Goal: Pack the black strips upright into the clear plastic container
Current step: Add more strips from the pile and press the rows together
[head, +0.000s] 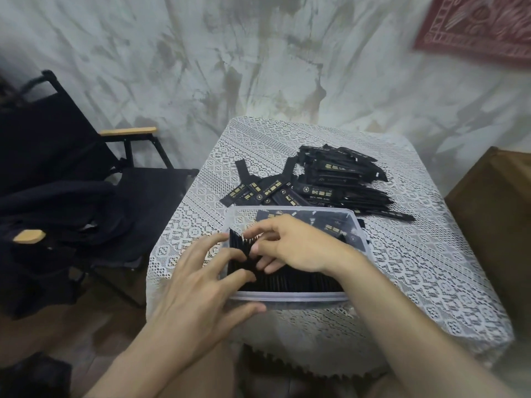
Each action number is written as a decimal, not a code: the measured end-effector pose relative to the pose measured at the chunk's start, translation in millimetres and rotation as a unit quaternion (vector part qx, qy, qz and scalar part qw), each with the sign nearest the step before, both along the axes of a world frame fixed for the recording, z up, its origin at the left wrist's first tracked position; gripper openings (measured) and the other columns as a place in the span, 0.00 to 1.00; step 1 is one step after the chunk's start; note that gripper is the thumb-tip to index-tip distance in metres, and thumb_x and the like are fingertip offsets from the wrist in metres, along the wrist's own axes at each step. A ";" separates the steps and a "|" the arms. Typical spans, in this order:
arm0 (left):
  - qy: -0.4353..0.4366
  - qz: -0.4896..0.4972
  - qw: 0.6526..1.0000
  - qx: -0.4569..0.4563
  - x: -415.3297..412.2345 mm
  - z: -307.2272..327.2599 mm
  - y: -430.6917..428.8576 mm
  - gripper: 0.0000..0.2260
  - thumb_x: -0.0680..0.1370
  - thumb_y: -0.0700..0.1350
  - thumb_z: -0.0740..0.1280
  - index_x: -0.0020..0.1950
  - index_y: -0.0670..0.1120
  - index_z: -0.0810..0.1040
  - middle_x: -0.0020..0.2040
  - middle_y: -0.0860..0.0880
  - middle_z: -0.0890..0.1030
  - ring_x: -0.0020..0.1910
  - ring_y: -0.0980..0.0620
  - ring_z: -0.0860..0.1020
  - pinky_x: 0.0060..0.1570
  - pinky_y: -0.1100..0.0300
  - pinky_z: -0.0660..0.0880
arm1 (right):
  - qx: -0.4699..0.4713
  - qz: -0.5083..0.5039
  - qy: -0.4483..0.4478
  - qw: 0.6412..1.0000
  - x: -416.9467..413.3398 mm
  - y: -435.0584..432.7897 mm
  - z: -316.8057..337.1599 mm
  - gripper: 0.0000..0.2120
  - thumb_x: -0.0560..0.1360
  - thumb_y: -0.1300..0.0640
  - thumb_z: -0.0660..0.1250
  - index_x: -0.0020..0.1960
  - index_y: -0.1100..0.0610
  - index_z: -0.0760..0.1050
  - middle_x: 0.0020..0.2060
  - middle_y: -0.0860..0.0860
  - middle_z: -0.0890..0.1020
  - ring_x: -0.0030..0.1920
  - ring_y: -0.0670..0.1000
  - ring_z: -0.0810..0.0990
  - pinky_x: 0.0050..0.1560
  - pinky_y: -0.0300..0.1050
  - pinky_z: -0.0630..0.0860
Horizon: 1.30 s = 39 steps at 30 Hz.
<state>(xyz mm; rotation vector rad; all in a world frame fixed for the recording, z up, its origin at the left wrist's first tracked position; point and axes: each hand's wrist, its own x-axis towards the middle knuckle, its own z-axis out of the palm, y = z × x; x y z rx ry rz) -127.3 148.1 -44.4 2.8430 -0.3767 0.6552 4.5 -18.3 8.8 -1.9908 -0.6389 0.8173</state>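
Observation:
A clear plastic container (290, 296) stands at the near side of the small table. A row of black strips (298, 282) stands upright inside it along the near wall; a few more lie flat at its far end. A loose pile of black strips (330, 182) with gold print lies on the cloth behind the container. My right hand (293, 244) reaches into the container from the right, its fingers curled on the tops of the upright strips at the left end. My left hand (198, 285) rests on the container's left corner, fingers spread and touching the strips.
The table wears a white lace cloth (416, 268). A black folding chair (86, 179) with wooden armrests stands at the left, dark cloth heaped on it. A brown box (497, 214) stands at the right. A stained wall is behind.

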 end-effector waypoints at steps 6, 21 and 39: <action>0.009 0.011 0.999 -0.029 -0.9 -2.9 -2.3 0.21 0.77 0.70 0.61 0.50 0.55 0.83 0.59 0.56 0.77 0.74 0.46 0.67 0.62 0.43 0.74 | 0.074 -0.086 -0.052 0.992 23.0 -32.7 37.2 0.09 0.83 0.66 0.62 0.61 0.63 0.77 0.42 0.57 0.82 0.38 0.51 0.82 0.38 0.40 0.82; -0.043 0.013 0.995 -0.091 0.4 -12.6 -10.3 0.24 0.79 0.72 0.59 0.48 0.55 0.84 0.58 0.57 0.77 0.74 0.48 0.67 0.60 0.48 0.75 | -0.327 -0.100 -0.350 0.872 122.9 -122.8 -6.0 0.22 0.76 0.45 0.73 0.68 0.50 0.78 0.58 0.51 0.80 0.57 0.56 0.79 0.59 0.53 0.75; -0.038 0.016 0.994 -0.101 -0.4 -13.0 -11.9 0.23 0.78 0.72 0.59 0.49 0.56 0.82 0.59 0.60 0.76 0.75 0.49 0.67 0.58 0.52 0.74 | -0.282 -0.131 -0.455 0.834 116.4 -134.4 -16.2 0.14 0.81 0.47 0.64 0.64 0.47 0.80 0.57 0.48 0.82 0.56 0.54 0.74 0.57 0.52 0.72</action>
